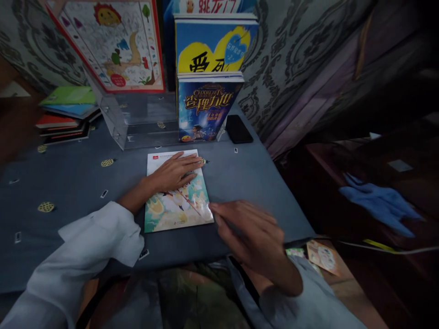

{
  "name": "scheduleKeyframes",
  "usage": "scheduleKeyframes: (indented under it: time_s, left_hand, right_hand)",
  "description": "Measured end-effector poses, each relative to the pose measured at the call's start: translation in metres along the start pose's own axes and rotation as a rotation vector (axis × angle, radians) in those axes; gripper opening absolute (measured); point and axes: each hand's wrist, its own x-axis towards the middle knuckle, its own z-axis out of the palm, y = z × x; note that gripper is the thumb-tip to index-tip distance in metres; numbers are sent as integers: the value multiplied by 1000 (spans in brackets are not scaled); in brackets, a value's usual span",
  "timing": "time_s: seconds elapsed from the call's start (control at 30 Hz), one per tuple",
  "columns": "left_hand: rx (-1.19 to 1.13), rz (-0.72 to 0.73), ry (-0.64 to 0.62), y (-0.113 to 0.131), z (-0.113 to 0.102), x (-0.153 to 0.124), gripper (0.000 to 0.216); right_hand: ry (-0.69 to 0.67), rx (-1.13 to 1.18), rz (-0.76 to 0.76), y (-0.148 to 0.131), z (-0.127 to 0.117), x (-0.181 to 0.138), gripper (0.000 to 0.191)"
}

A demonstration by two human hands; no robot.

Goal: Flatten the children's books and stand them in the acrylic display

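Note:
A thin paperback book (168, 219) with a white and green illustrated cover lies face up near the front edge of the table. My left hand (176, 171) rests flat on the upper part of the cover, its fingers stretched toward the right and hiding part of the picture. At the book's lower right edge is my right hand (252, 235), slightly blurred. Its thumb and forefinger are pinched at the cover's edge, while the other fingers curl inward.
Behind the book, a clear acrylic stand (147, 137) holds upright books, including a dark blue one (209, 109) and a red-framed one (116, 45). A black phone (239, 129) lies beside it. Stacked books (65, 121) sit at left. A blue cloth (380, 201) lies at right.

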Motion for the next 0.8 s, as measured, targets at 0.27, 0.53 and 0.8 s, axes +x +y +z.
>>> scheduleKeyframes:
  time_s: [0.27,0.53,0.8]
  left_hand:
    - [15,-11,13,0,2,0,49]
    - [52,-29,-4,-12,-5,5,48]
    - [61,-51,28,-34,-7,11,49]
  right_hand:
    - [-187,-234,18,36,38,-23,26]
    - [-194,-265,-14,50,45,-9,22]
    - [-178,-267,-27,65,52,7,21]
